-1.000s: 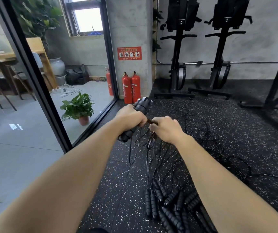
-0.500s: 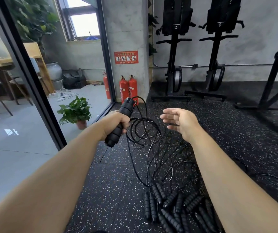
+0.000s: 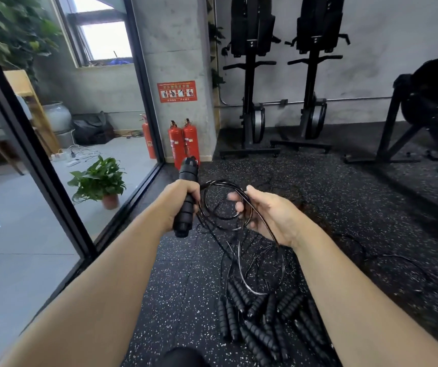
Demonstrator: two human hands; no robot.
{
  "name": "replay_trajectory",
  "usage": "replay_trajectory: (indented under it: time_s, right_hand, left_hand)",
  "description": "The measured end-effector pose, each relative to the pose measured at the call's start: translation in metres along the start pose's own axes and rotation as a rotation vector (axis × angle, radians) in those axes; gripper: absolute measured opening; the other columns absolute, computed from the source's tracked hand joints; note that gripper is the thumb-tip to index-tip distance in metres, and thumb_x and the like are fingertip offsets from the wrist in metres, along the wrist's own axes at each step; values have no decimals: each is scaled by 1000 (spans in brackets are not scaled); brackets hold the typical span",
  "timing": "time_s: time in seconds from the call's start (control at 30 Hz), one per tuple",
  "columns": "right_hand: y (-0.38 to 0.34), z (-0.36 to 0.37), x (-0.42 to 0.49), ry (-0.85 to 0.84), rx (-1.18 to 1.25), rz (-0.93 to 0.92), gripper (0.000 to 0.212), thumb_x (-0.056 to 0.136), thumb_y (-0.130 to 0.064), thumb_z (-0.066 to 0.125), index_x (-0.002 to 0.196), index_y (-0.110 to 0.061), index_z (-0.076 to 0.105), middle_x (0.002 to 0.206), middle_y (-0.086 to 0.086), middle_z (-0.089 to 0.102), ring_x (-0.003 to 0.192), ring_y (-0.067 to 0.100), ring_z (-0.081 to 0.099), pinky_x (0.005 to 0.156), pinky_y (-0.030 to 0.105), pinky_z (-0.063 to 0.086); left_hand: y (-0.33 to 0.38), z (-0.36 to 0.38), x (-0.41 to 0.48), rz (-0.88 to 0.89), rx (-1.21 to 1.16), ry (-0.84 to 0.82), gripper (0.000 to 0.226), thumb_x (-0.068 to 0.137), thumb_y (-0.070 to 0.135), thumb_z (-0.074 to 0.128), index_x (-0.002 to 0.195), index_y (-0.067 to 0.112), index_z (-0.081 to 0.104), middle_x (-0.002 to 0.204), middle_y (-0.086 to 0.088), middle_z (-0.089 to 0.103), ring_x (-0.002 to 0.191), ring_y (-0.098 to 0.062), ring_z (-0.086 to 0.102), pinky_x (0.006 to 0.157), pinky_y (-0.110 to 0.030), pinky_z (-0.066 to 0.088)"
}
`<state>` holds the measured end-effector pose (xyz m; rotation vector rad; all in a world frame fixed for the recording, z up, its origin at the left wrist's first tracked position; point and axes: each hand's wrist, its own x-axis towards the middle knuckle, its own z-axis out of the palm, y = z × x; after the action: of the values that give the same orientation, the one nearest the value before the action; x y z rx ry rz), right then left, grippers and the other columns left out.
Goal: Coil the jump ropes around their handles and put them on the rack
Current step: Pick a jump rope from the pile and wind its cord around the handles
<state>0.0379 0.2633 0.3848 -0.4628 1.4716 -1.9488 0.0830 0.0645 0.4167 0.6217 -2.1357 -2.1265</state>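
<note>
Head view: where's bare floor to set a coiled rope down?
Free: the speckled mat between the glass partition frame and the handle pile; also the strip before the upright machines' bases. Crowded: the pile, and loose cords to its right.
</note>
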Motion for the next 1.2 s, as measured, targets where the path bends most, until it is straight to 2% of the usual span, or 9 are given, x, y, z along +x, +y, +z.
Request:
replay_trajectory:
  time_s: [0.17,0.33,0.6,0.67,0.77,0.9,1.0,1.1,1.2]
  right_hand:
    - [1,10,-7,59,111,-52,24,98,-20,49,90,-10,70,66,-4,56,53,4,44,39,14,30]
    - [1,19,-5,148,100,-58,18,98,-14,51,88,-11,66,66,-3,56,42,1,38,33,12,23]
    - [3,26,0,337,-286,-228,21,91,-2,61,77,-13,49,56,0,37,38,4,27,36,16,20]
    - [1,29,-4,273,-164,-228,23,91,-4,61,75,-12,47,51,-1,41,35,4,27,34,16,19]
    - [-4,34,-13,76,190,-136,16,95,-15,54,80,-10,53,68,3,63,34,2,36,29,12,21]
    - [-5,36,-18,-113,519,-91,29,84,-20,44,84,-2,66,77,15,69,33,7,44,28,13,27]
    - [-3,38,-19,-166,526,-112,33,80,-10,40,78,-1,72,74,14,66,32,7,40,28,13,27]
    - [0,41,-19,-200,427,-140,30,81,-4,42,80,-5,72,76,9,62,35,4,37,31,13,24]
    - [-2,41,-20,-159,401,-160,19,80,-2,45,84,-6,63,80,8,64,35,3,35,32,13,22]
  left_hand:
    - [-15,20,-6,22,-60,23,9,78,-1,54,77,8,52,58,-8,52,39,-14,47,40,-18,41]
    - [-26,22,-12,-61,-167,-23,7,80,5,60,85,8,55,67,-9,59,46,-18,54,43,-22,47]
    - [-25,21,-18,28,-186,-16,12,80,-10,52,76,2,54,69,-12,55,41,-15,52,42,-18,46]
    - [-23,20,-21,-3,-170,-19,12,79,-9,51,77,3,52,67,-11,54,42,-16,51,40,-19,46]
    - [-21,22,-27,-52,-186,-84,10,79,-6,46,78,3,50,65,-11,52,41,-18,50,40,-20,46]
    - [-17,26,-37,-75,-290,-204,15,81,-5,41,74,4,50,57,-10,55,39,-20,51,41,-21,46]
    - [-15,30,-38,-82,-291,-219,22,84,-4,37,68,4,48,50,-8,53,36,-19,50,39,-20,46]
    - [-17,34,-35,-120,-290,-228,20,84,-3,38,71,5,49,55,-10,54,44,-21,53,49,-27,52]
    - [-19,34,-36,-120,-212,-215,22,86,-4,38,69,3,50,50,-11,56,38,-20,53,42,-22,49]
